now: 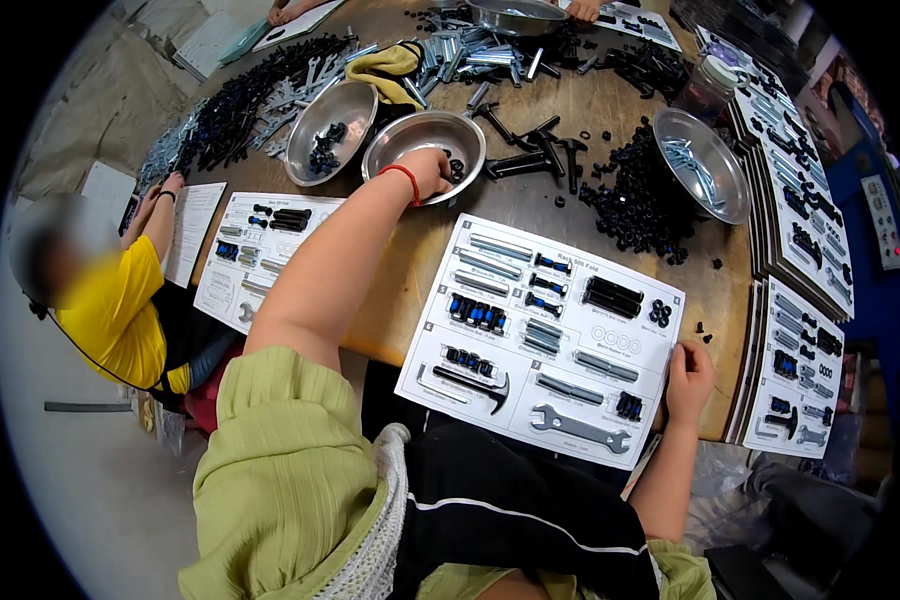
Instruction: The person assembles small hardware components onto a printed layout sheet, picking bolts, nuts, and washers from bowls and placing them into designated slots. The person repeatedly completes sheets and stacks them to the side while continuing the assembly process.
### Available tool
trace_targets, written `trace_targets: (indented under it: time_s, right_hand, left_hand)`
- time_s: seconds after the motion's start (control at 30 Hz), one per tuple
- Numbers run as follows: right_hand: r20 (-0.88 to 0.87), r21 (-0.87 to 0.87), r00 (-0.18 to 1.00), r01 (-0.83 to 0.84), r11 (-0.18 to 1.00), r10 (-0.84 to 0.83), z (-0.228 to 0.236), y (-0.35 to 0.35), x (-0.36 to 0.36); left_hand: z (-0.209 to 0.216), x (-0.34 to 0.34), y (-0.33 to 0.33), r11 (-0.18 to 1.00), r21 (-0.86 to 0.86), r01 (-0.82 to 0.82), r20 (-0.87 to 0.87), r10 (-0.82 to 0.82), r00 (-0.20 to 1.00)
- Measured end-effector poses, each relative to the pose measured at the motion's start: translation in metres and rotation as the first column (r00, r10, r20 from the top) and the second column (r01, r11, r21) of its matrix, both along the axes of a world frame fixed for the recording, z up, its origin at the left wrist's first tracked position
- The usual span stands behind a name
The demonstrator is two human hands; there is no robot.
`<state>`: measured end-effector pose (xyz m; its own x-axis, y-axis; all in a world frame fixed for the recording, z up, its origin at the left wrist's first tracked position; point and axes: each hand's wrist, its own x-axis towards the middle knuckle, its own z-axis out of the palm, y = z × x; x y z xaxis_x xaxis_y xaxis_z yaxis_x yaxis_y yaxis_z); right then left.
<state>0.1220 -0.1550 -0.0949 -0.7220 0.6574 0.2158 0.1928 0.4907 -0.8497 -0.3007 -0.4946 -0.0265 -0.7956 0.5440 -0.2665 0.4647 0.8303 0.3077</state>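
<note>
My left hand (430, 173), with a red cord round its wrist, reaches into a round steel bowl (377, 160). Its fingertips are drawn together beside small black rings (456, 166); whether one is between them is hidden. In front of me lies a white printed card (570, 480) bearing silver tubes, black bolts, a flat open-ended wrench (579, 430) and a black T-shaped part (470, 383). A row of ring outlines (616, 339) on it shows white. My right hand (691, 380) rests curled at the card's right edge, its palm and contents out of sight.
A second bowl (300, 150) holds black fasteners; a third (738, 190) holds silver pins. Black nuts (635, 195) are heaped between. Stacked cards (805, 215) stand at right. A co-worker in yellow (120, 320) works at left. Tubes (470, 55) and a yellow-black glove (385, 68) lie farther back.
</note>
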Motion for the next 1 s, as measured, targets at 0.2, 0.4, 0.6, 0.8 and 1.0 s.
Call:
trace_targets:
  time_s: [0.2, 0.4, 0.6, 0.8, 1.0]
  right_hand:
    - [0.020, 0.041, 0.999, 0.028, 0.999, -0.029, 0.003, -0.002, 0.001]
    - [-0.042, -0.121, 0.996, 0.069, 0.990, -0.074, -0.004, 0.005, 0.003]
    - [0.019, -0.214, 0.999, 0.044, 0.976, -0.041, 0.062, -0.021, -0.034]
    - [-0.141, -0.319, 0.936, -0.351, 0.880, 0.322, 0.126, -0.094, -0.098]
    - [-0.160, -0.320, 0.956, -0.285, 0.904, 0.245, 0.099, -0.084, -0.074]
  left_hand:
    - [0.007, -0.006, 0.000, 0.957, 0.208, -0.204, 0.229, 0.155, 0.961]
    - [0.021, -0.005, -0.018, 0.622, 0.526, -0.580, 0.563, 0.256, 0.786]
    - [0.066, 0.067, 0.016, 0.317, 0.638, -0.702, 0.755, -0.076, 0.652]
    - [0.072, 0.183, 0.090, 0.426, 0.709, -0.562, 0.680, -0.205, 0.703]
    - [0.054, 0.229, 0.123, 0.558, 0.642, -0.526, 0.741, -0.274, 0.613]
